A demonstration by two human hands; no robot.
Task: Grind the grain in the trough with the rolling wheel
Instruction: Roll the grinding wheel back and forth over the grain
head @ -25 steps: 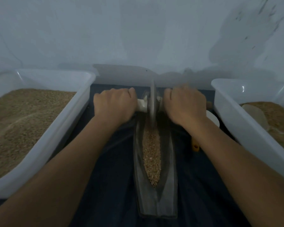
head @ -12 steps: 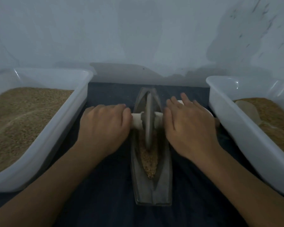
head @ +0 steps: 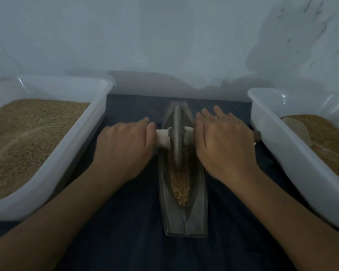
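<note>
Trough lies lengthwise, pointing away from the person, grain inside. Rolling wheel stands upright mid-trough, axle crosswise. Left hand curls over the axle; right hand presses it, fingers extended.

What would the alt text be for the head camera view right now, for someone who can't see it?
Two bare hands, left hand and right hand, press on the axle of a rolling wheel standing in a narrow trough of grain on a dark cloth. A white tub of grain sits on either side.
</note>
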